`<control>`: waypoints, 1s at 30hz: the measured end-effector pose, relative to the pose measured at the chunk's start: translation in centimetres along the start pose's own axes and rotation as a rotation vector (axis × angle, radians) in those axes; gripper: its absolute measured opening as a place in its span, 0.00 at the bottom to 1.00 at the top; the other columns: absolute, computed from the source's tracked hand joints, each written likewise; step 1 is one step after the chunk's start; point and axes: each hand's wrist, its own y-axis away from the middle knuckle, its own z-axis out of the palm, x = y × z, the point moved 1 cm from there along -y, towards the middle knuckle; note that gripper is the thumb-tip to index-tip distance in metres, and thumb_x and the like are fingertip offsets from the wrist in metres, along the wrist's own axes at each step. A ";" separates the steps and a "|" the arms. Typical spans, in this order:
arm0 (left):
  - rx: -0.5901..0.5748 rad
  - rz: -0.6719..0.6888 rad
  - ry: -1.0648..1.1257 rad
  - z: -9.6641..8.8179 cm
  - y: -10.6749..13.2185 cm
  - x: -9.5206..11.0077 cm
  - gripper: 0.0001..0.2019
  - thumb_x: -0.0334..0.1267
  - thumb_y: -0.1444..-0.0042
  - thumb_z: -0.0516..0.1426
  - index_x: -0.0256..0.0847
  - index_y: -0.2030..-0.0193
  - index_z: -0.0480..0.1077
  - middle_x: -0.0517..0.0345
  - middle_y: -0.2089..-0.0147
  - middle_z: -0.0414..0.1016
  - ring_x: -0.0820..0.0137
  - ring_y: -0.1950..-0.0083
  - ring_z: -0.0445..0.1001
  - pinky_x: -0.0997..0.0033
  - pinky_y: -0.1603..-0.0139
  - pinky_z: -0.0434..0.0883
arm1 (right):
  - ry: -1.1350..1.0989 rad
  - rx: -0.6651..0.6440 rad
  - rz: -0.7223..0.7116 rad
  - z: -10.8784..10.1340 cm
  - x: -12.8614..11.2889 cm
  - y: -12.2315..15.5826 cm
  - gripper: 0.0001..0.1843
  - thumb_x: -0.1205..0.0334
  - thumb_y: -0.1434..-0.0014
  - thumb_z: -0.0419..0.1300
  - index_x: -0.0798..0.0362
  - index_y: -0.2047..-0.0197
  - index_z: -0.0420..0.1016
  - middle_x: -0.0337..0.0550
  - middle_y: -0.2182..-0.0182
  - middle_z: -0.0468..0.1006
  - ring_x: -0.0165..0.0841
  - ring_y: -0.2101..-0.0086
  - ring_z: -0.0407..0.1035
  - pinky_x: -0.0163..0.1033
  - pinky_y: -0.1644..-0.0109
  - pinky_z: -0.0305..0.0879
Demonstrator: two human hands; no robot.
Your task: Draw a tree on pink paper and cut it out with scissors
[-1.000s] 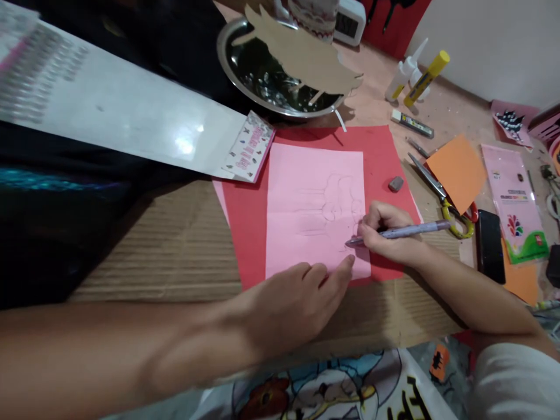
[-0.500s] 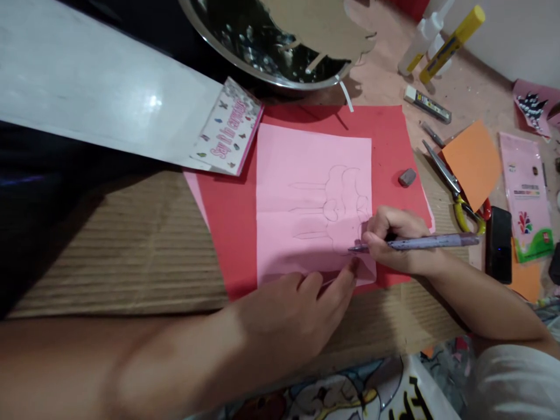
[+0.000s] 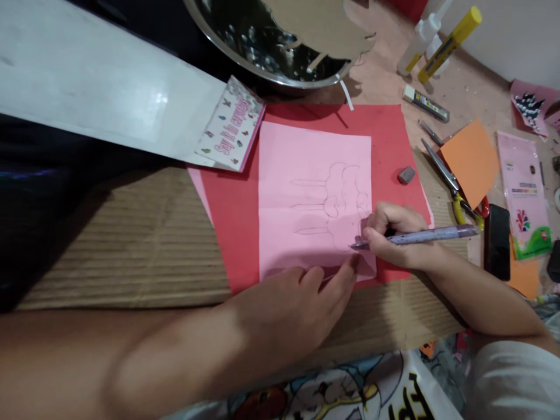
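Note:
My right hand (image 3: 394,233) pinches a slim purple-grey mechanical pencil (image 3: 433,234), its tip on a pink sheet of paper (image 3: 280,157). Thin drawn lines on the sheet form a scalloped shape with several long pointed strokes and small hearts. My left hand (image 3: 306,303) lies along the sheet's near edge, fingers stretched out and fingertips close to the pencil tip. Beneath the pink sheet is a larger red sheet (image 3: 324,115), resting on corrugated cardboard (image 3: 175,245). A small dark eraser (image 3: 406,174) sits on the red sheet, right of the drawing.
A shiny metal bowl (image 3: 231,55) holding cut cardboard stands at the back. Left of it lies a long white board (image 3: 109,87) with a printed card (image 3: 231,125). To the right are scissors (image 3: 441,164), orange paper (image 3: 472,160), a black phone (image 3: 497,242), a lead case (image 3: 426,104) and a yellow glue tube (image 3: 450,44).
The pencil tip has shifted very slightly along the drawn outline, and the pencil's back end has tilted a little. My left hand stays at the sheet's near edge. The view has shifted slightly.

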 end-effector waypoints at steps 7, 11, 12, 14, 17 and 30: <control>-0.011 -0.008 0.024 0.0 0.0 0.0 0.24 0.28 0.35 0.57 0.36 0.32 0.73 0.37 0.32 0.77 0.65 0.62 0.81 0.65 0.69 0.73 | -0.019 -0.023 -0.005 -0.1 0.2 -0.1 0.18 0.60 0.39 0.62 0.46 0.74 0.56 0.32 0.79 0.62 0.30 0.77 0.56 0.38 0.73 0.55; 0.034 -0.004 -0.008 0.0 0.0 -0.1 0.22 0.29 0.33 0.56 0.35 0.34 0.76 0.40 0.33 0.79 0.67 0.66 0.80 0.65 0.72 0.71 | -0.032 -0.010 -0.020 -0.1 0.5 0.1 0.19 0.60 0.38 0.62 0.46 0.74 0.56 0.32 0.79 0.62 0.30 0.77 0.57 0.38 0.73 0.56; 0.040 -0.006 -0.017 0.0 -0.1 -0.1 0.22 0.29 0.33 0.55 0.35 0.35 0.76 0.41 0.34 0.79 0.67 0.66 0.79 0.65 0.73 0.71 | -0.035 0.011 -0.019 0.0 0.5 0.2 0.19 0.59 0.38 0.62 0.46 0.73 0.56 0.32 0.79 0.63 0.30 0.77 0.57 0.38 0.72 0.57; 0.051 -0.006 -0.030 0.0 -0.1 -0.1 0.22 0.28 0.33 0.54 0.36 0.35 0.76 0.42 0.34 0.80 0.67 0.67 0.79 0.65 0.74 0.71 | -0.026 0.055 -0.009 0.1 0.4 0.2 0.18 0.59 0.37 0.62 0.46 0.73 0.56 0.33 0.78 0.65 0.30 0.77 0.59 0.38 0.72 0.58; 0.049 0.002 -0.037 -0.1 -0.1 -0.1 0.23 0.28 0.34 0.53 0.36 0.35 0.76 0.43 0.34 0.80 0.67 0.67 0.80 0.65 0.74 0.72 | 0.006 0.073 0.013 0.3 0.0 0.1 0.17 0.59 0.39 0.61 0.46 0.74 0.56 0.34 0.78 0.67 0.30 0.77 0.59 0.38 0.73 0.57; 0.022 0.002 -0.017 -0.2 -0.1 -0.2 0.23 0.28 0.33 0.55 0.37 0.33 0.75 0.42 0.33 0.80 0.67 0.66 0.79 0.65 0.74 0.72 | 0.012 0.042 0.013 0.3 -0.1 0.0 0.17 0.59 0.39 0.61 0.46 0.74 0.56 0.34 0.78 0.65 0.30 0.77 0.57 0.38 0.73 0.56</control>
